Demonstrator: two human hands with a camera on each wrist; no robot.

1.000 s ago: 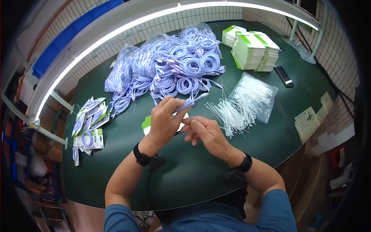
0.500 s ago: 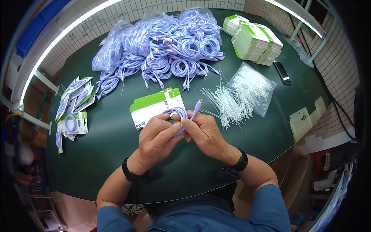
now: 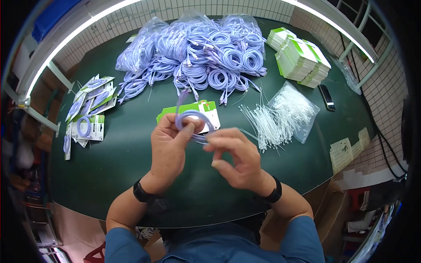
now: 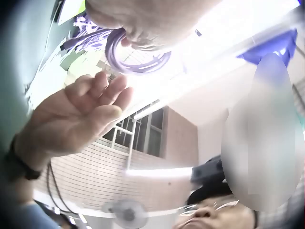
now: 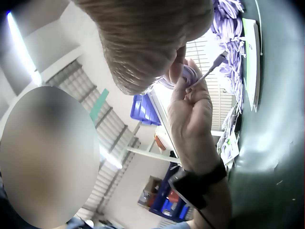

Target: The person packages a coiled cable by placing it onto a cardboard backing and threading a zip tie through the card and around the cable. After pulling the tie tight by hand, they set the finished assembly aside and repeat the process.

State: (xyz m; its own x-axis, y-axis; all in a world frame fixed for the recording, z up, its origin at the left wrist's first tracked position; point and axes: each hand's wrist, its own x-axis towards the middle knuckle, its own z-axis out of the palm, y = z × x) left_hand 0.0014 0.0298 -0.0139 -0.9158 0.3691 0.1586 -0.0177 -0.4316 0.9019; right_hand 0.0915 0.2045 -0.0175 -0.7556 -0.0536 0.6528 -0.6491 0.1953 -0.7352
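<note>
My left hand pinches a lilac cable coil between thumb and fingers, above the table. One plug end of the cable sticks up from the coil, blurred in the head view but plain as a cable plug in the right wrist view. Beside the coil's right side, my right hand has loosely bent fingers and a thumb held apart; the left wrist view shows a gap between these fingers and the coil. Behind the coil lie green-and-white cards, partly hidden by the left hand.
A large heap of coiled lilac cables, partly bagged, fills the back. White cable ties spill from a clear bag at right. Stacked cards and a phone lie beyond. Carded cables are piled at left.
First the left hand held the cable raised; then both hands were on the coil. Now the right hand has drawn off to the right, and the left hand alone holds the coil.
</note>
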